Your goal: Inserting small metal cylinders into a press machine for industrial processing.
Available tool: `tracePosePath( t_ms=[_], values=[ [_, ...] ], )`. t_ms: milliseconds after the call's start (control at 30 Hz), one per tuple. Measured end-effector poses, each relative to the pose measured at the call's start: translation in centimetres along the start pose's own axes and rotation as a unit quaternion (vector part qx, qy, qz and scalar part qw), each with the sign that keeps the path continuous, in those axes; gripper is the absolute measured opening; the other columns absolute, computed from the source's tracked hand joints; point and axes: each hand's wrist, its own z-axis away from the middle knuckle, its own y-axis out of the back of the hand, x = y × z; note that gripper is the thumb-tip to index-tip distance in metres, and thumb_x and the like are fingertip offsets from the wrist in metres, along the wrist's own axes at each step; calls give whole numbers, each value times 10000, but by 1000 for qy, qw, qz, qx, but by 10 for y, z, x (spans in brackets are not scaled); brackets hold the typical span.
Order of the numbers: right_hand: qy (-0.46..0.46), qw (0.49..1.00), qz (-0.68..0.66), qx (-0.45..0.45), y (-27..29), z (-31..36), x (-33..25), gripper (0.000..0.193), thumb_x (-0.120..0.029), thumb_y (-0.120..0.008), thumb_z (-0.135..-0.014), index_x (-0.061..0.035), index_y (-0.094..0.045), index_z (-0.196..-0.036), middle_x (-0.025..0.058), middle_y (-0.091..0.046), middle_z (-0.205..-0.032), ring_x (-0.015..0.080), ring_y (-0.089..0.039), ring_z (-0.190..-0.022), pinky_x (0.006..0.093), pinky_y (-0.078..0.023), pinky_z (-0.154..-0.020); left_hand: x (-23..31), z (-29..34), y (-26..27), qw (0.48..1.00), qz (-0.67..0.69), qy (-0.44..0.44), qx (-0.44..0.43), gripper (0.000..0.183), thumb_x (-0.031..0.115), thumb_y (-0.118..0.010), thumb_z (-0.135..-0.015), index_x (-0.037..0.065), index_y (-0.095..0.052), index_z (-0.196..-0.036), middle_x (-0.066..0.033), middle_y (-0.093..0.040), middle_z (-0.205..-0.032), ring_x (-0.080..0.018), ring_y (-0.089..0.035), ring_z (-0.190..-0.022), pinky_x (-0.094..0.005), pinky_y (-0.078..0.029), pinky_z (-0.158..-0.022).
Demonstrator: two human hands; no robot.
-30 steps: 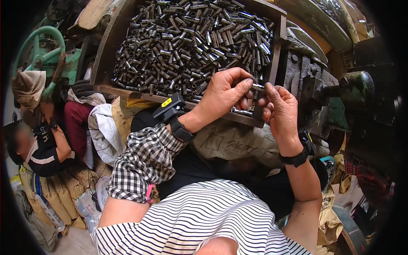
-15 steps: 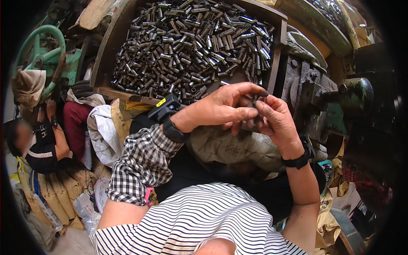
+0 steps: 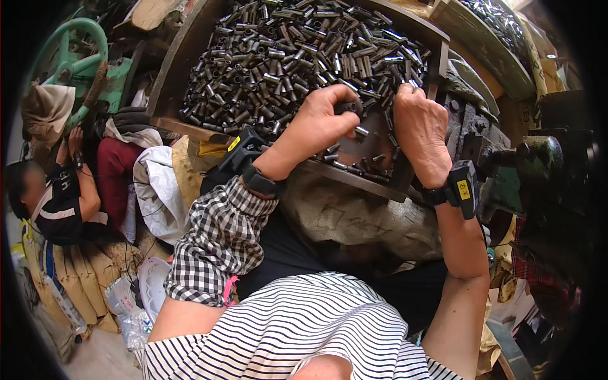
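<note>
A dark-rimmed tray [image 3: 354, 178] in front of me holds a heap of short metal tubes [image 3: 266, 69], some shiny, some blackened. Over the tray's near part, my left hand [image 3: 316, 123] is curled closed, its fingers dark with grime. The bright end of one short metal tube [image 3: 361, 131] sticks out below those fingers. My right hand [image 3: 421, 123] reaches into the tray's right side, back of the hand up. Its fingers are bent closed among the tubes there, and their tips are hidden, so what they grip cannot be made out.
Dark machinery [image 3: 535, 152] stands close on the right. A green handwheel [image 3: 69, 66] is at far left, above another person's arms [image 3: 82, 171]. Grey cloth [image 3: 354, 215] covers the space below the tray. A second container of metal parts [image 3: 497, 28] sits at upper right.
My hands, together in front of the tray before, have come apart. The right has moved up into the tray's right side; the left has shifted slightly up and left, above the tubes.
</note>
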Motion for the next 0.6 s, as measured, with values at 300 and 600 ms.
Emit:
tracePosePath(
  t_ms=[300,600],
  values=[
    [42,994,-48,-91,1,-10,0,76,-56,-549,-784,-8,-577,-837,163,-651,-799,296,-672,-730,360,-537,-609,-20,0,-16,896,-378,-228,-52,188,111,-650,-725,24,-596,-882,-143,-596,-812,-333,-597,-779,-403,-483,-670],
    [-42,942,-331,45,19,35,14,138,-47,-578,-780,-20,-504,-893,177,-621,-791,360,-625,-713,392,-496,-618,-23,-9,-50,856,-462,-205,-109,254,240,-657,-768,5,-561,-765,-165,-606,-735,-367,-605,-725,-445,-487,-638]
  ],
)
